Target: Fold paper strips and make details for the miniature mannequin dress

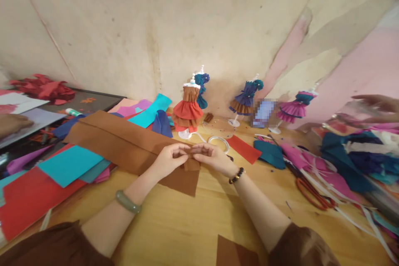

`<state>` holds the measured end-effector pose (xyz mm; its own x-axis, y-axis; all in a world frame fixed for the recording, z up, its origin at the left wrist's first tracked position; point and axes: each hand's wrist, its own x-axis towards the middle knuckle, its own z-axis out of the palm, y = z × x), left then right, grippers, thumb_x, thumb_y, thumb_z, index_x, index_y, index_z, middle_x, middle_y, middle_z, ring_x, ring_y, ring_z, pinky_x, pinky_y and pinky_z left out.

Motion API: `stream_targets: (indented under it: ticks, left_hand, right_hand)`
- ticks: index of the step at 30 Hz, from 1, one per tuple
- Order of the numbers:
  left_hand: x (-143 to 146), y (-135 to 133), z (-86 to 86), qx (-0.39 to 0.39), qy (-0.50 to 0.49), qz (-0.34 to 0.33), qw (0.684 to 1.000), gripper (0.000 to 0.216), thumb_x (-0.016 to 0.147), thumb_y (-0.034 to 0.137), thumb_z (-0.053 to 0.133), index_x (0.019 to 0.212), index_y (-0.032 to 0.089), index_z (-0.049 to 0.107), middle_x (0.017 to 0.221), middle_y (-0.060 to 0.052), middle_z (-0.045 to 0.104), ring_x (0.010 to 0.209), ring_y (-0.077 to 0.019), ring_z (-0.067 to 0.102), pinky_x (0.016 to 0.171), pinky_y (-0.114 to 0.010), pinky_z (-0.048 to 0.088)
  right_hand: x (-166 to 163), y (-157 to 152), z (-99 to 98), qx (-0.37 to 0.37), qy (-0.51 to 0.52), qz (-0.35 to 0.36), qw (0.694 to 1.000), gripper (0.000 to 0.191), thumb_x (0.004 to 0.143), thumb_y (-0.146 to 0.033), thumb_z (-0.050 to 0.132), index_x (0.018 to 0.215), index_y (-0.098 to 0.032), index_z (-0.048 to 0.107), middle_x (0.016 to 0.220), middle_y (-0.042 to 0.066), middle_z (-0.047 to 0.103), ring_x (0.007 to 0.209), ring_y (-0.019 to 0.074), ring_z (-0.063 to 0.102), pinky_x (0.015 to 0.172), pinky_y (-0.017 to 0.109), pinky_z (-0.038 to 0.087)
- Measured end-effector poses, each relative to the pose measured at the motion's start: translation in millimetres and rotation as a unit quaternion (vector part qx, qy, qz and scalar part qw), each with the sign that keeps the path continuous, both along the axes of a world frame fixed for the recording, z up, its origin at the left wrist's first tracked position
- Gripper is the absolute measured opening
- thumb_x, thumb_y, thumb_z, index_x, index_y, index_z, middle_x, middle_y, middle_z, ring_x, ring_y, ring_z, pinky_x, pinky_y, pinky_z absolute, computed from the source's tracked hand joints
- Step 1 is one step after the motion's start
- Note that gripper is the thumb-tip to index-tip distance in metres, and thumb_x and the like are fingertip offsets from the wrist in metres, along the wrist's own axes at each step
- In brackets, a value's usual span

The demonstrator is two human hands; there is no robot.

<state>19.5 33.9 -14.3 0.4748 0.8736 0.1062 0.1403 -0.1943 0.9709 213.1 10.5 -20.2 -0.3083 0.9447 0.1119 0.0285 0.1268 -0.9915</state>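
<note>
A long brown sheet of paper [118, 141] lies across the wooden table [193, 224], folded lengthwise. My left hand [170, 158] and my right hand [212, 157] meet at its right end, fingers pinched together on a small fold of the brown paper. A green bangle sits on my left wrist, a dark bead bracelet on my right.
Red, teal and purple sheets [62, 170] lie at the left. Small mannequins in paper dresses [188, 108] stand at the back by the wall. A tape roll [219, 141], red scissors [311, 193] and paper scraps lie at the right. Another person's hand [374, 104] reaches in at far right.
</note>
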Motion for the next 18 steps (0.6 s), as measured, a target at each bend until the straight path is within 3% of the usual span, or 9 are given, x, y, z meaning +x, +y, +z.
stream_targets:
  ticks: [7,13,18]
  left_hand:
    - [1.5,-5.9,3.7,0.054,0.052,-0.004,0.997,0.031,0.074,0.024,0.058,0.104,0.015,0.059,0.082,-0.005,0.069,0.076,-0.0184,0.064,0.071,-0.029,0.049]
    - [1.7,-6.4,1.8,0.069,0.022,-0.018,0.997,0.031,0.076,0.023,0.057,0.106,0.016,0.059,0.099,-0.008,0.068,0.088,-0.0206,0.064,0.076,-0.030,0.049]
    - [1.8,-5.2,2.8,0.061,0.031,0.001,0.998,0.029,0.074,0.023,0.058,0.102,0.016,0.059,0.085,-0.005,0.069,0.079,-0.0183,0.064,0.072,-0.029,0.049]
  right_hand:
    - [-2.9,0.3,-1.9,-0.001,-0.034,-0.027,0.999,0.039,0.071,-0.035,0.070,0.103,-0.017,0.060,0.086,0.005,0.070,0.076,0.0161,0.065,0.073,0.031,0.050]
    - [-1.3,2.0,-3.4,0.039,-0.042,-0.029,0.998,0.036,0.072,-0.033,0.068,0.104,-0.018,0.061,0.091,0.007,0.070,0.084,0.0191,0.065,0.081,0.036,0.049]
    - [-3.0,1.1,-2.9,0.031,-0.046,-0.037,0.998,0.036,0.071,-0.034,0.068,0.103,-0.018,0.061,0.089,0.006,0.070,0.082,0.0182,0.065,0.080,0.035,0.049]
